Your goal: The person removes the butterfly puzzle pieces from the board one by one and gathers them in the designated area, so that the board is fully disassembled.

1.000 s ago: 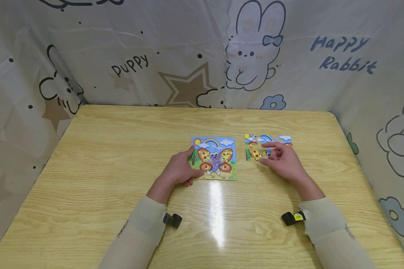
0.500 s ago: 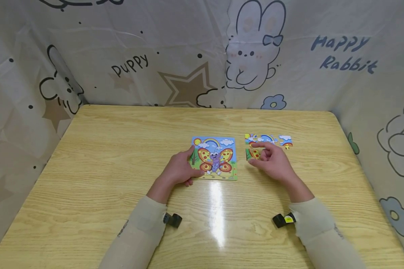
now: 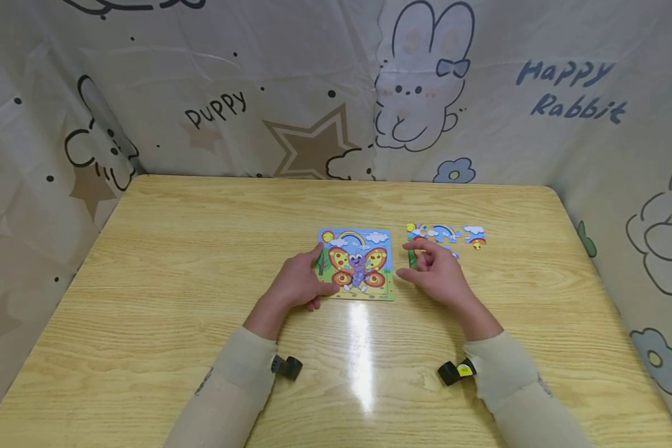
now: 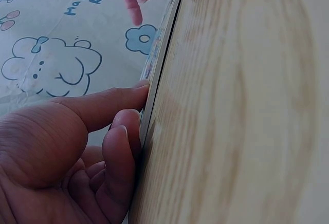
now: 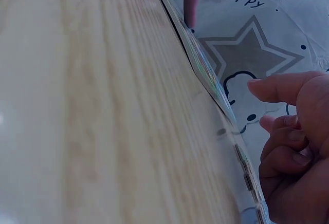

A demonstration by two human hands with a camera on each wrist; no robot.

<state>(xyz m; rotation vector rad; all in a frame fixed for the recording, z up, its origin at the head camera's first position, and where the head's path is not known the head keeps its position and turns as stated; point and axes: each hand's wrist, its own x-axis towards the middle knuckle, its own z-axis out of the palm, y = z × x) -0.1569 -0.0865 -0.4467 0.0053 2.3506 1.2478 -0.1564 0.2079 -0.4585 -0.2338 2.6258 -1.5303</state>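
Observation:
A square butterfly puzzle board (image 3: 360, 264) lies flat on the table, showing a sun, a rainbow and a purple-bodied butterfly. My left hand (image 3: 299, 281) grips its lower left part, the index finger along the left edge and the thumb over the bottom edge. The left wrist view shows that hand's thumb (image 4: 110, 103) against the board's thin edge. Between the board and the loose puzzle pieces (image 3: 444, 233), my right hand (image 3: 439, 274) hovers with thumb and index finger spread apart, the other fingers bent, and nothing between them. It partly hides the lower row of pieces.
The wooden table (image 3: 173, 280) carries the board near its middle, with the pieces in rows just right of it. Cloth walls (image 3: 229, 74) with cartoon prints stand behind and on both sides. Each sleeve cuff has a small black camera (image 3: 287, 368).
My right hand has moved left from over the loose pieces toward the board's right edge, uncovering the pieces at the right. The left hand and the board have stayed put.

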